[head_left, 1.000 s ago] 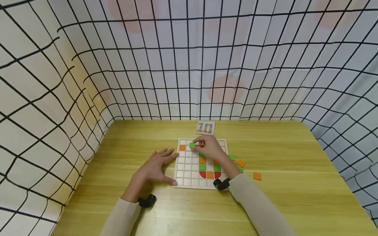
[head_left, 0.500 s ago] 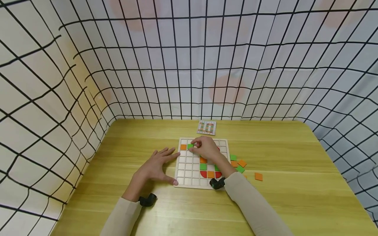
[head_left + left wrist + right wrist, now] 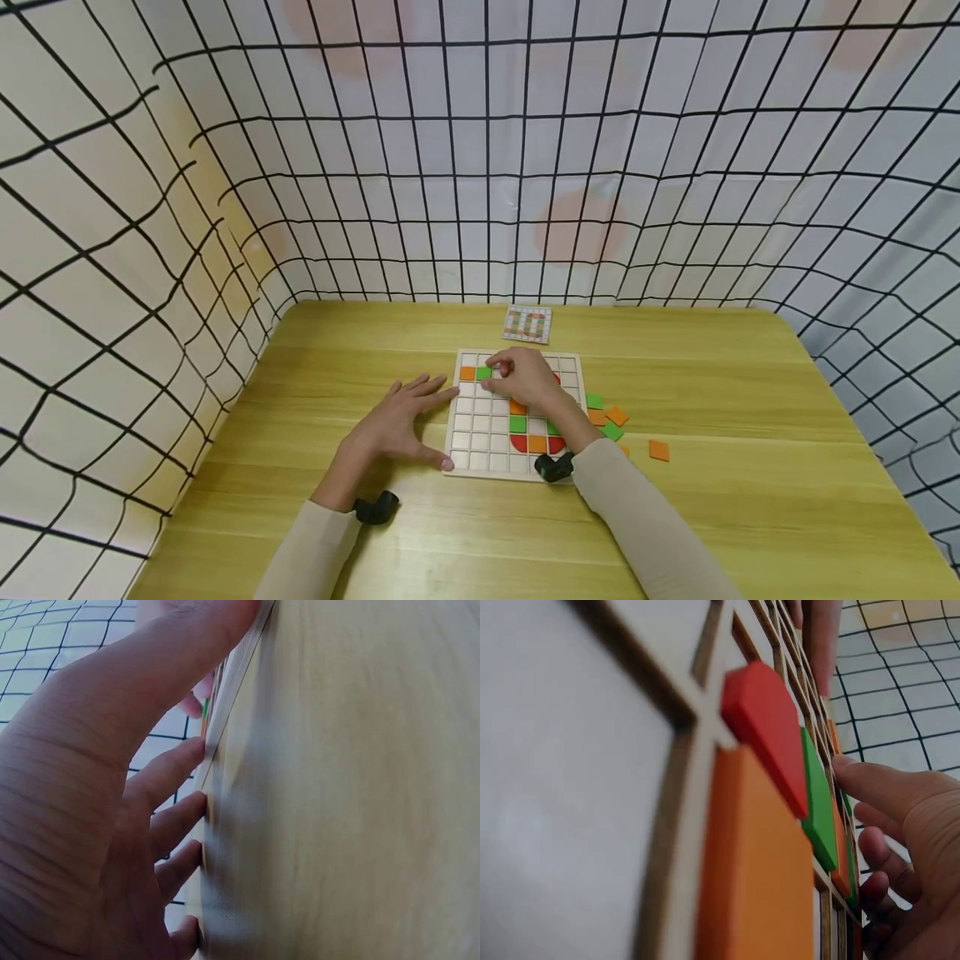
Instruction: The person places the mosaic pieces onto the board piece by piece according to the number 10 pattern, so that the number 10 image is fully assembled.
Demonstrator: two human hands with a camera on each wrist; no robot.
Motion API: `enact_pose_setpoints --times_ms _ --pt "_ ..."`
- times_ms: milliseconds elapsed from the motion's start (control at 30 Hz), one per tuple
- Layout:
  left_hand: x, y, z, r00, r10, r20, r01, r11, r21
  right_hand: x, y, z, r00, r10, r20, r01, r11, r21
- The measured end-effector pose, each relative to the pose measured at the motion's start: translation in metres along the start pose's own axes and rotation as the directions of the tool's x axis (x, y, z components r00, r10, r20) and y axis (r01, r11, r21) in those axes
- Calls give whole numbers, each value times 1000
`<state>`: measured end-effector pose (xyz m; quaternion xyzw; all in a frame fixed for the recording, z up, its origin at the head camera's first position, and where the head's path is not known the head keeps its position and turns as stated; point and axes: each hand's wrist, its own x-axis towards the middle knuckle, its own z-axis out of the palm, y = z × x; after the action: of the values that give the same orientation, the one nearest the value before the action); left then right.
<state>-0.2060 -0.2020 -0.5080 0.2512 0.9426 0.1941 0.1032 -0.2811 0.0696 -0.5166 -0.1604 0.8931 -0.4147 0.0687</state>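
On the grid board (image 3: 480,433), the right hand (image 3: 525,379) pinches a green tile (image 3: 483,373); the left hand (image 3: 393,425), grip released, rests flat against the board's edge.

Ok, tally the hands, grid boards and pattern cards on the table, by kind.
Hands: 2, the left hand and the right hand
Grid board: 1
Pattern card: 1
Total: 4
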Motion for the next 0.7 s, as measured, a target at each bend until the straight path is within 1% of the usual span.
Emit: enact_pose_setpoints --times_ms 167,367,467,700 --pt "0 3 -2 1000 4 -2 -4 1000 3 -5 6 -7 999 -41 -13 42 995 91" --pt "-3 4 -4 1000 6 -3 -6 1000 -3 -16 9 -21 996 -79 -51 83 994 71" --pt "-4 3 -4 1000 5 -6 -6 1000 -6 -25 13 -31 995 -74 -69 79 995 68" --pt "-3 4 -4 1000 5 -9 -5 1000 -14 -48 31 -60 991 -31 -128 37 998 48"
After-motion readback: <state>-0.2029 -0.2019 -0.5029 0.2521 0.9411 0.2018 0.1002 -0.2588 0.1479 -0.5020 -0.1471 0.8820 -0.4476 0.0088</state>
